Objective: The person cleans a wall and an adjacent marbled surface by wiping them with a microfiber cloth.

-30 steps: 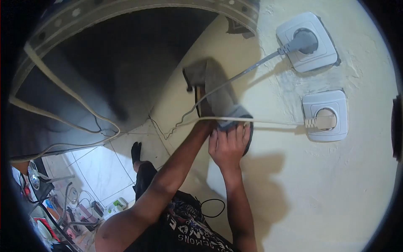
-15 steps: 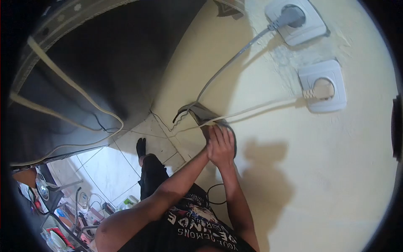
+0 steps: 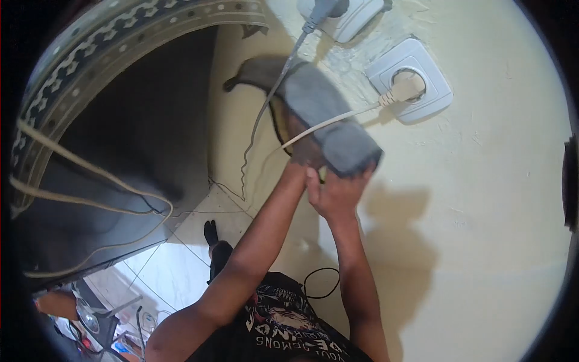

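A grey cloth item (image 3: 316, 90) with dark edging and a lighter lining is held up against the wall, blurred by motion; its exact kind I cannot make out. My right hand (image 3: 341, 193) grips its lower right edge, thumb toward the left hand and fingertips on the cloth. My left hand (image 3: 306, 151) reaches into or along its open side, with the fingers smeared and partly hidden. A white cable (image 3: 338, 119) crosses in front of the cloth, and a grey cable (image 3: 265, 105) hangs over its left part.
On the wall, a white socket (image 3: 443, 93) holds a beige plug (image 3: 409, 85); another socket (image 3: 356, 24) holds a grey plug (image 3: 324, 11). To the left stands a dark panel (image 3: 139, 114) under a patterned cloth (image 3: 120, 36). Clutter (image 3: 90, 323) lies at lower left on the tiled floor.
Both hands have moved, and the grey cloth item has risen toward the sockets and spread wider. The view has shifted, so the sockets appear higher and further left.
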A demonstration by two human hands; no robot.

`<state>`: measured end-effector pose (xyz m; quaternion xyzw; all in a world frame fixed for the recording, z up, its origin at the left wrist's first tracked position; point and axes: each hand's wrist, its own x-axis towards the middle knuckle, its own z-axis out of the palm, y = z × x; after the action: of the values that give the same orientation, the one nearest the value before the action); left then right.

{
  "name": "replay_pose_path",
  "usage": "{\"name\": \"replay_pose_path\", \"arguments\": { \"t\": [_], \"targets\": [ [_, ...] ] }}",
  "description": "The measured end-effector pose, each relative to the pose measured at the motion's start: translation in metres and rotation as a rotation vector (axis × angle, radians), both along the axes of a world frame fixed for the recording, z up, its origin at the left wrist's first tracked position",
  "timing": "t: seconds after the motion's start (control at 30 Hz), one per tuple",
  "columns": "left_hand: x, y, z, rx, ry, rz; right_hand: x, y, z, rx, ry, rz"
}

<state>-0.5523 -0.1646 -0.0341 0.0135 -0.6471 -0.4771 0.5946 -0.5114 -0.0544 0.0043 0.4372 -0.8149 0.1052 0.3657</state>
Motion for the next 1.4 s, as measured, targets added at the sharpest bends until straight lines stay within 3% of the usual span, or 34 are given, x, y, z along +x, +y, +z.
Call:
{"name": "replay_pose_path", "arguments": {
  "t": [0.17, 0.27, 0.37, 0.43, 0.47, 0.53, 0.6, 0.7, 0.77, 0.8, 0.87, 0.9, 0.93, 1.0, 1.03, 1.07, 1.2, 1.27, 1.3, 1.37, 1.4],
  "targets": [
    [0.016, -0.006, -0.016, -0.058, -0.020, 0.006, 0.009, -0.023, -0.008, 0.272, -0.101, 0.097],
    [0.041, 0.028, -0.022, -0.105, -0.018, 0.040, 0.007, 0.002, -0.059, 0.283, -0.126, 0.156],
    [0.075, 0.070, -0.037, -0.168, -0.003, 0.056, 0.022, 0.063, -0.117, 0.318, -0.221, 0.049],
    [0.071, 0.095, -0.033, -0.210, 0.006, 0.040, 0.037, 0.112, -0.156, 0.175, -0.244, -0.138],
    [0.065, 0.110, -0.028, -0.235, 0.014, 0.033, 0.043, 0.122, -0.148, 0.159, -0.234, -0.163],
    [0.054, 0.145, -0.016, -0.294, 0.023, 0.011, 0.060, 0.142, -0.134, -0.277, -0.249, -0.241],
    [0.019, 0.164, -0.005, -0.363, 0.007, -0.005, 0.041, 0.152, -0.121, -0.445, -0.213, -0.331],
    [0.016, 0.194, 0.014, -0.469, 0.022, -0.083, 0.015, 0.177, -0.056, -0.682, -0.207, -0.239],
    [0.014, 0.200, 0.066, -0.915, 0.066, -0.149, 0.004, 0.190, -0.042, -0.844, -0.319, 0.007],
    [0.018, 0.213, 0.070, -0.939, 0.081, -0.180, 0.013, 0.193, -0.042, -0.873, -0.304, -0.019],
    [0.011, 0.229, 0.071, -1.115, 0.069, -0.580, 0.011, 0.177, -0.049, -1.157, -0.079, -0.215],
    [0.003, 0.244, 0.056, -1.202, 0.164, -0.424, 0.012, 0.175, -0.056, -1.178, -0.076, -0.212],
    [0.004, 0.251, 0.044, -1.223, 0.162, -0.420, 0.019, 0.169, -0.077, -1.248, -0.118, -0.262],
    [0.014, 0.255, 0.021, -1.140, 0.177, -0.819, 0.037, 0.163, -0.122, -1.323, -0.177, -0.286],
    [0.017, 0.249, 0.004, -1.238, 0.224, -0.644, 0.049, 0.163, -0.148, -1.270, -0.277, -0.369],
    [0.018, 0.241, 0.006, -1.250, 0.214, -0.619, 0.053, 0.162, -0.160, -1.208, -0.372, -0.441],
    [0.007, 0.205, 0.035, -1.117, 0.221, -0.458, 0.047, 0.157, -0.113, -1.099, -0.385, -0.206],
    [0.011, 0.190, 0.051, -1.018, 0.215, -0.384, 0.038, 0.156, -0.084, -0.841, -0.051, -0.568],
    [0.015, 0.182, 0.059, -0.964, 0.207, -0.349, 0.037, 0.154, -0.064, -0.822, -0.060, -0.547],
    [0.011, 0.153, 0.084, -0.886, 0.219, -0.257, 0.018, 0.134, -0.018, -1.105, -0.120, -0.209],
    [0.010, 0.136, 0.099, -0.894, 0.219, -0.223, 0.006, 0.125, -0.020, -1.107, -0.123, -0.173]
  ]
}}
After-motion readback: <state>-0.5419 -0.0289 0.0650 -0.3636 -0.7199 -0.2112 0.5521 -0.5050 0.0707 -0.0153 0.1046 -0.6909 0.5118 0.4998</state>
